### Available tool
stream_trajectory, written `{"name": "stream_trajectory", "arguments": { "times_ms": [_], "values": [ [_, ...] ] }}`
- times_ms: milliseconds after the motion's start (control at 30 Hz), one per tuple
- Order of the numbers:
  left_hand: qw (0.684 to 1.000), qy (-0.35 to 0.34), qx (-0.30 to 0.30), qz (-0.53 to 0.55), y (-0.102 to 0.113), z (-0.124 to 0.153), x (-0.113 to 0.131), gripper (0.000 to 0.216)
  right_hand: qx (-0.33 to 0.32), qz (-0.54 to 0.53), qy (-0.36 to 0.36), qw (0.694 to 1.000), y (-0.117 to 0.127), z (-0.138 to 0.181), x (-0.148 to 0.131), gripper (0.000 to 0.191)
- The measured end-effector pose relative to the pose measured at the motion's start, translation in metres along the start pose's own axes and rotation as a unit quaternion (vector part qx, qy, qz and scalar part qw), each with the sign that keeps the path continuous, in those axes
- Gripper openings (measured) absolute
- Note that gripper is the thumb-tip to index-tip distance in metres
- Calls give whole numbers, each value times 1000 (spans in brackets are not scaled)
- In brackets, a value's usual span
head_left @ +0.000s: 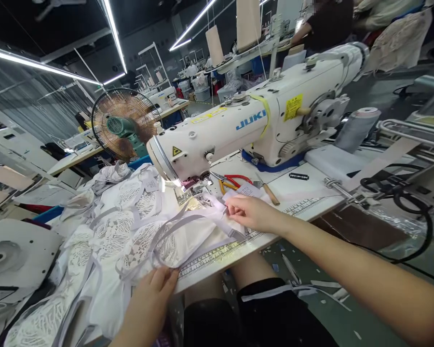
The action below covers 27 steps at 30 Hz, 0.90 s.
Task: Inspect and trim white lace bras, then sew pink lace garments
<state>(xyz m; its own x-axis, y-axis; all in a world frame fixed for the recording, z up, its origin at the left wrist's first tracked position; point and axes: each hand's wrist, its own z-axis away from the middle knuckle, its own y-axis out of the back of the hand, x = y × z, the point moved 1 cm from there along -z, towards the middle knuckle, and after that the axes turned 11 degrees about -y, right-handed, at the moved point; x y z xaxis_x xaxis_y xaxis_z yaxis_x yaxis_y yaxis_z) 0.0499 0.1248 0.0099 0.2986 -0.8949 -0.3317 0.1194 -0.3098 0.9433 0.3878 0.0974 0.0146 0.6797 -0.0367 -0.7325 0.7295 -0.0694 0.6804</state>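
A white lace bra (166,241) with pale lilac straps lies on the table edge, its far part beneath the needle area of a white JUKI sewing machine (217,137). My right hand (251,212) is closed, fingertips pinching the bra's pale band just right of the presser foot (205,178). At the near edge, my left hand (154,294) has its fingers curled against the lower border of the bra, thumb close to the forefinger. A loose lilac strap (188,219) loops between the hands. The stitching point is partly hidden by fabric.
More joined lace bras (112,231) pile up on the left. Behind the right hand lie pliers (235,182), a wooden-handled tool (271,193) and a razor blade (298,176). A measuring tape (210,255) lines the front edge. A fan (125,125) stands behind; a grey thread cone (358,130) is right.
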Motion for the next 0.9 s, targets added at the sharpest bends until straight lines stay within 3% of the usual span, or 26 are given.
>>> {"name": "stream_trajectory", "arguments": {
  "times_ms": [233, 300, 433, 600, 900],
  "values": [
    [1000, 23, 5, 3, 5, -2, 5, 69, -20, 1, 49, 999, 9, 20, 12, 9],
    [1000, 21, 12, 3, 6, -2, 6, 68, -9, 23, 43, 999, 12, 31, 11, 17],
    [999, 20, 24, 4, 5, -2, 5, 65, -50, 119, -9, 992, 0, 49, 0, 33],
    [999, -17, 28, 3, 9, -4, 0, 57, -24, 175, -51, 983, -14, 36, -11, 17],
    [998, -56, 22, 15, 12, -9, -4, 44, -114, 68, -35, 991, 14, 14, 8, 5]
  ]
}}
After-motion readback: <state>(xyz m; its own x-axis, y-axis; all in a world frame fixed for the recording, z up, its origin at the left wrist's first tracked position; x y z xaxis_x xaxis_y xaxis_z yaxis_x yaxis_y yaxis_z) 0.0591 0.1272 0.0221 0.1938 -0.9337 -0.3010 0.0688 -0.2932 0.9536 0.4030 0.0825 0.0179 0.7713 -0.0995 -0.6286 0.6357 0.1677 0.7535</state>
